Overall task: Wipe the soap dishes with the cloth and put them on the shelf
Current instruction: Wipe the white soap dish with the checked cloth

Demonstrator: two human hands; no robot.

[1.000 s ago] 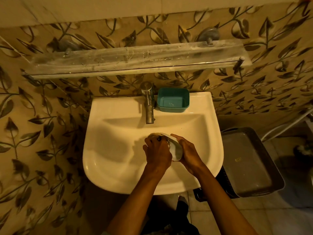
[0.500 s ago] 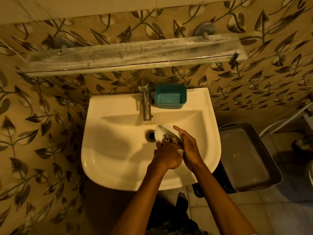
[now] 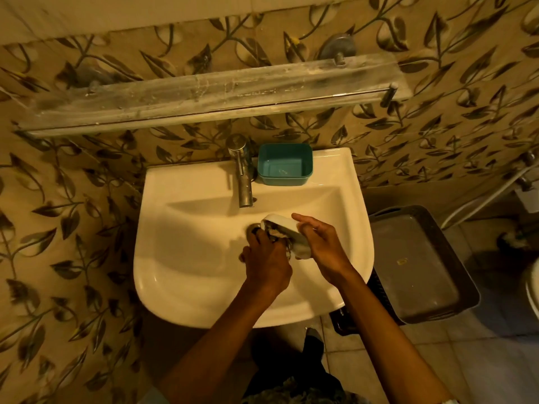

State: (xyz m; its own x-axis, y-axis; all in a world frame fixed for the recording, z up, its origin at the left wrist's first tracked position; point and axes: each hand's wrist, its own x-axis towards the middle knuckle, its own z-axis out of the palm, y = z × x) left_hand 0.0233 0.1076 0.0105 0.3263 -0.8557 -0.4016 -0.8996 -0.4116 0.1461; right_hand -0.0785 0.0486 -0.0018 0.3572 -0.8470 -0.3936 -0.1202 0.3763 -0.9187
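Over the basin: both hands work above the white sink (image 3: 180, 258), close to the drain.
White soap dish: the white soap dish (image 3: 287, 233) is tilted on its side, in the air over the basin, just under the tap (image 3: 243, 176).
Right hand: the right hand (image 3: 319, 247) holds the dish from its outer side, fingers wrapped along the rim.
Left hand: the left hand (image 3: 267, 262) is closed around a crumpled cloth (image 3: 277, 231) and presses it into the hollow of the dish.
Teal soap dish: the teal soap dish (image 3: 285, 164) stands upright on the back ledge of the sink, just beside the tap, not touched by any hand.
Shelf: the glass shelf (image 3: 204, 94) on the wall above carries nothing that I can see.
Step in hand: I judge it is the wiping of the first dish; no dish is on the shelf yet.
Next move: probably to finish the inside, then lift the dish up to the shelf and set it flat, and take the teal one.
Writing: no brand or label can be read; a small mark inside the teal dish is too small to tell.
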